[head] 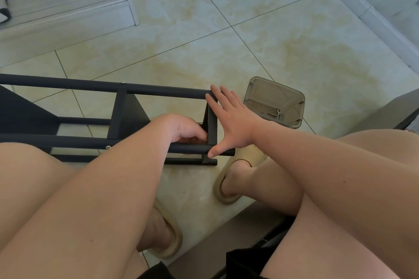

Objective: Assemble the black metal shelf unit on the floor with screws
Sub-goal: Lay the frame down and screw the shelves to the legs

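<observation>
Seems the end panel [212, 129] of the black shelf unit [68, 85] is getting screwed on mid-frame: right hand [233, 124] braces it flat-fingered, left hand [183, 129] curls inside, grip contents hidden; next, line up holes by feel.

Matt black metal shelf frame [68, 87], glossy cream marbled floor tiles [249, 47], clear smooth plastic box [294, 95], matt beige foam slippers [226, 197]

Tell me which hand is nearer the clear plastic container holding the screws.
Right. The right hand lies spread on the end of the shelf frame, just beside the container; the left hand reaches inside the frame, farther from it.
</observation>
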Action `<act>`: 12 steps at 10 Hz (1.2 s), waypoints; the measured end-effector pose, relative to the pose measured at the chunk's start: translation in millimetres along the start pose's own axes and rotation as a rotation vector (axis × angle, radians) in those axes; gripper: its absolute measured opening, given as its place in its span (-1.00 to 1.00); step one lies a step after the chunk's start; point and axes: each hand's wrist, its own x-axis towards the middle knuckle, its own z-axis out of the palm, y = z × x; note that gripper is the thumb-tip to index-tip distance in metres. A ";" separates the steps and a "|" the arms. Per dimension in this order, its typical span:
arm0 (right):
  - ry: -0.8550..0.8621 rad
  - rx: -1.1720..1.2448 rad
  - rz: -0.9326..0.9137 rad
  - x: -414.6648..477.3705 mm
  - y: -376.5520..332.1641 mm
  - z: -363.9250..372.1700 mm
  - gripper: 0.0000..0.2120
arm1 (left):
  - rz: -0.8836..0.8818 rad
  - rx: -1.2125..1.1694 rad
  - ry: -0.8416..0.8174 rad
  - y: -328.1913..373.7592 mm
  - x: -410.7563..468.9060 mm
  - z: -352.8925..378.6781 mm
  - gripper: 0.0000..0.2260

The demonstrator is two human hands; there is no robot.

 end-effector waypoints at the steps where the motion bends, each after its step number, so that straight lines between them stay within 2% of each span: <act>1: 0.002 0.000 -0.001 0.1 0.2 0.0 0.43 | -0.007 -0.017 0.019 -1.5 1.9 -0.7 -0.79; 2: 0.001 0.001 -0.001 0.2 -0.4 0.1 0.43 | 0.005 -0.078 -0.066 -2.3 -0.1 -1.8 -0.80; 3: 0.003 0.002 0.001 0.4 -0.3 0.6 0.44 | 0.017 -0.093 -0.083 -0.9 -1.0 -0.7 -0.78; 6: 0.004 0.006 0.001 0.0 -0.4 0.5 0.43 | 0.017 -0.037 0.009 -0.9 2.4 0.7 -0.76; 7: 0.006 0.002 0.002 0.0 -0.4 0.7 0.44 | 0.021 -0.082 -0.049 -0.5 -0.9 -0.4 -0.85; 8: 0.007 0.004 0.001 0.1 -0.5 0.8 0.44 | 0.023 -0.121 -0.118 1.5 -4.9 -0.2 -0.81; 11: -0.001 0.008 0.003 0.4 -0.9 0.5 0.44 | 0.005 -0.063 -0.057 0.4 -2.2 0.2 -0.84; 12: 0.001 0.007 0.001 0.4 -0.7 0.4 0.44 | 0.014 -0.032 0.006 -1.7 1.0 0.0 -0.70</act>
